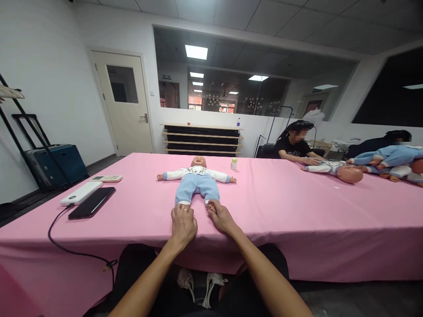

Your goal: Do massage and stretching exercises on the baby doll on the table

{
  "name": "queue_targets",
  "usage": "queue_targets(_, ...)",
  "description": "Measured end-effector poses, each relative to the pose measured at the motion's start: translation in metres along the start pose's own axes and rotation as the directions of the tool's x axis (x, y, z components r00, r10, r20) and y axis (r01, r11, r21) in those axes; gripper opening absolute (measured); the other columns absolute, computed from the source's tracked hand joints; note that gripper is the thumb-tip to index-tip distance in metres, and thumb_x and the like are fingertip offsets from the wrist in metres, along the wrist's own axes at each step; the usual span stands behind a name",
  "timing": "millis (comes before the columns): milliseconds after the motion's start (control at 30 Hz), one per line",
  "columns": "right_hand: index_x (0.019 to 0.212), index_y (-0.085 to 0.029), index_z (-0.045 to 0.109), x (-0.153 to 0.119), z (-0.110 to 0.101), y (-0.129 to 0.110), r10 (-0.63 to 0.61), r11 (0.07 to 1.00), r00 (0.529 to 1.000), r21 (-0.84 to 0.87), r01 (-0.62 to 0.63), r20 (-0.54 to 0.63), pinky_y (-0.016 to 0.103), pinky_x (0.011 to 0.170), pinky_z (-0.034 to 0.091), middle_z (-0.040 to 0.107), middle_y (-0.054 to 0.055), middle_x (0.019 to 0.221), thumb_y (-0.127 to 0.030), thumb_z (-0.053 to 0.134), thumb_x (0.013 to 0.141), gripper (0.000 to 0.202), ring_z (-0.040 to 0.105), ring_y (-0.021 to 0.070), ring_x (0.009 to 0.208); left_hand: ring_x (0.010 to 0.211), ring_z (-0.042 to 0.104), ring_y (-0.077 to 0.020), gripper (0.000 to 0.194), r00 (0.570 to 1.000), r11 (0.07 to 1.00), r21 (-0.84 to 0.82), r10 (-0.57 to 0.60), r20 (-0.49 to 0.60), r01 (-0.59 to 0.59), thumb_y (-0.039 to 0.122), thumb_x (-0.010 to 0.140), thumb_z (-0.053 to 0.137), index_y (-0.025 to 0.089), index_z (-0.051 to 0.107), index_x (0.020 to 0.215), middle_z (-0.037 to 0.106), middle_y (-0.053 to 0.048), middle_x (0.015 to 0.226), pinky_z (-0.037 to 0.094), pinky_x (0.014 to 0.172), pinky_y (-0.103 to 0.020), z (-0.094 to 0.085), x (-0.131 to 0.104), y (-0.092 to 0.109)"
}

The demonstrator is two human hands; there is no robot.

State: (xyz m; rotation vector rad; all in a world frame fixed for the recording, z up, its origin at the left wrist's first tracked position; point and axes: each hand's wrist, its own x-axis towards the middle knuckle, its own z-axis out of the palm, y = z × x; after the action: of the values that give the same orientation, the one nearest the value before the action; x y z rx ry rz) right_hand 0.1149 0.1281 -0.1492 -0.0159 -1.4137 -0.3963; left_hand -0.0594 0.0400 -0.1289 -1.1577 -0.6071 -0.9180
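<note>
A baby doll [197,182] in a white-and-blue top and light blue trousers lies on its back on the pink-covered table [271,202]. Its head points away from me and its arms are spread wide. My left hand [183,222] is closed over the doll's foot on the left, hiding most of it. Around the other foot curl the fingers of my right hand [220,215], with some of the toes showing. Beyond the doll's arm on the right stands a small white bottle with a green cap [234,164].
To the left lie a black phone [92,203], a white power bank [82,193] with a cable hanging over the edge, and a remote control [106,178]. At the right, a person [294,143] handles another doll [333,169]; several more dolls [393,158] are heaped near a second person.
</note>
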Motion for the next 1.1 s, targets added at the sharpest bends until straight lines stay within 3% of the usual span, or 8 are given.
queue_targets(67,0.112,-0.023,0.06,0.0,-0.001,-0.001,-0.009,1.0,1.0,0.026,0.009,-0.002,0.027,0.072,0.046,0.067,0.002,0.087,-0.027,0.049,0.088,0.027,0.06,0.0152,0.075,0.122,0.041,-0.0361,0.027,0.997,0.998,-0.035,0.058,-0.046,-0.06,0.012,0.079,0.048,0.013,0.064,0.101,0.057,-0.015,0.12,0.031,0.103,-0.056,0.0,0.001,0.006)
queue_targets(167,0.11,-0.022,0.063,0.001,-0.001,-0.002,-0.033,0.994,0.999,0.105,0.033,-0.005,0.027,0.078,0.047,0.067,0.003,0.094,-0.026,0.05,0.087,0.027,0.061,0.0155,0.082,0.123,0.044,-0.0299,0.039,0.982,0.958,-0.216,0.183,-0.051,-0.19,0.014,0.084,0.044,0.016,0.056,0.121,0.051,-0.014,0.131,0.038,0.103,-0.048,0.006,0.009,0.019)
queue_targets(233,0.111,-0.022,0.063,0.001,-0.002,-0.003,-0.057,0.987,0.998,0.149,0.056,0.007,0.028,0.084,0.047,0.067,0.003,0.101,-0.023,0.048,0.087,0.029,0.061,0.0159,0.09,0.119,0.049,-0.0255,0.039,0.978,0.91,-0.365,0.207,-0.015,-0.198,0.018,0.088,0.042,0.019,0.053,0.125,0.051,-0.012,0.132,0.042,0.101,-0.043,0.014,0.018,0.028)
queue_targets(367,0.109,-0.021,0.064,0.001,-0.003,-0.003,-0.067,0.988,0.997,0.14,0.062,0.028,0.029,0.086,0.047,0.067,0.004,0.104,-0.017,0.043,0.086,0.03,0.061,0.016,0.092,0.117,0.053,-0.0208,0.037,0.989,0.806,-0.592,0.104,0.105,-0.022,0.022,0.09,0.041,0.02,0.053,0.125,0.057,-0.009,0.124,0.044,0.102,-0.04,0.034,0.033,0.036)
queue_targets(533,0.106,-0.021,0.063,0.002,-0.001,0.0,-0.074,0.991,0.996,0.114,0.069,0.043,0.029,0.086,0.046,0.065,0.004,0.103,-0.02,0.044,0.088,0.026,0.06,0.0155,0.091,0.122,0.051,-0.0188,0.04,0.972,0.611,-0.784,0.098,0.212,0.109,0.022,0.087,0.048,0.02,0.056,0.126,0.056,-0.007,0.13,0.038,0.109,-0.038,0.049,0.036,0.021)
queue_targets(767,0.105,-0.02,0.064,0.004,-0.001,0.005,-0.049,0.976,0.999,0.214,0.043,0.022,0.031,0.088,0.048,0.066,0.004,0.101,-0.027,0.043,0.091,0.026,0.06,0.0154,0.09,0.129,0.046,-0.0218,0.048,0.945,0.48,-0.853,0.128,0.3,0.206,0.029,0.087,0.055,0.021,0.052,0.134,0.051,-0.008,0.138,0.033,0.113,-0.04,0.045,0.038,0.018)
queue_targets(967,0.132,-0.024,0.054,0.004,-0.005,0.004,0.006,0.884,1.0,0.468,-0.008,0.005,0.037,0.105,0.042,0.057,0.006,0.132,-0.039,0.048,0.092,0.043,0.054,0.0187,0.119,0.138,0.036,-0.0211,0.057,0.933,0.332,-0.907,0.153,0.325,0.261,0.04,0.09,0.052,0.024,0.04,0.144,0.036,-0.006,0.15,0.03,0.115,-0.038,0.044,0.041,0.024)
queue_targets(1100,0.133,-0.023,0.053,0.004,-0.004,0.006,0.06,0.88,0.998,0.473,-0.047,-0.013,0.037,0.096,0.049,0.06,0.007,0.126,-0.043,0.047,0.092,0.046,0.057,0.0194,0.111,0.133,0.042,-0.0215,0.06,0.928,0.224,-0.922,0.127,0.349,0.316,0.039,0.091,0.05,0.022,0.036,0.146,0.039,-0.008,0.148,0.038,0.11,-0.036,0.047,0.044,0.032)
